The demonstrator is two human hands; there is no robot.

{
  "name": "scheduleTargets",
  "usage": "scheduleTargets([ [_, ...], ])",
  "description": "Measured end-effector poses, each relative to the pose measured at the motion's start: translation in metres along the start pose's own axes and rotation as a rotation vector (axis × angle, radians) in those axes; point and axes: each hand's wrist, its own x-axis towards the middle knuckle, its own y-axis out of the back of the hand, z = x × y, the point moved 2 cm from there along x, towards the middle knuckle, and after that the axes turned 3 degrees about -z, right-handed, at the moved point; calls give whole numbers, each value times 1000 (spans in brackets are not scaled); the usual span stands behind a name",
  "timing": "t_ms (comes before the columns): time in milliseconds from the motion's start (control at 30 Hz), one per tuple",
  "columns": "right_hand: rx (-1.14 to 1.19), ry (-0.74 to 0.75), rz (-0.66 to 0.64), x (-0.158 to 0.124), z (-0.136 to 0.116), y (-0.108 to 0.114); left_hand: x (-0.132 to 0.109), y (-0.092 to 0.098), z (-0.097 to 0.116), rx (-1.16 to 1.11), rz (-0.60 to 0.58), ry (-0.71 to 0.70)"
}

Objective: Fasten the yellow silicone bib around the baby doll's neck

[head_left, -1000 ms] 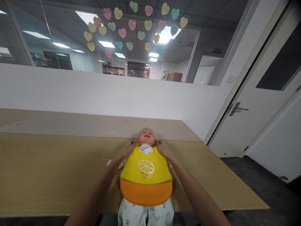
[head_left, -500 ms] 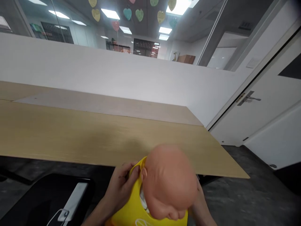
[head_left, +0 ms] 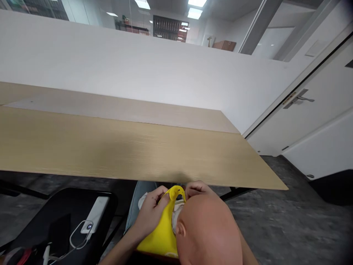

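Note:
A baby doll (head_left: 209, 232) with a bald head leans to the right at the bottom of the head view, its face turned down and hidden. A yellow bib (head_left: 160, 235) lies around its neck over a whitish garment (head_left: 176, 215). My left hand (head_left: 151, 211) is closed on the bib's neck band at the left, thumb on top. Behind the doll's head, my right hand (head_left: 199, 188) has its fingers curled at the band's other end, by a curved tab with small holes. The head covers most of my right hand and forearm.
A wooden table (head_left: 124, 147) stretches across just ahead. At the left, a black chair seat (head_left: 68, 206) carries a white power bank (head_left: 95, 215) with a cable (head_left: 73, 237). A white door (head_left: 309, 110) stands at the right, beyond grey floor.
The doll's head has tipped down and to the right. My right hand has come up from beside the head to behind the neck. The view has tilted downward.

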Motion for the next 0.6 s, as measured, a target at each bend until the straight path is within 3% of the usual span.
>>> scheduleTargets([
  [100, 82, -119, -154, 11, -8, -7, 3, -3, -7, 69, -19, -14],
  [233, 131, -94, -145, 17, -7, -10, 6, -2, -9, 110, -13, -26],
  [467, -45, -62, -238, 30, 12, -15, 10, -10, -19, 260, -108, -113],
  [600, -117, 9, -228, 33, 18, -18, 10, -9, -25, 288, -129, -108],
])
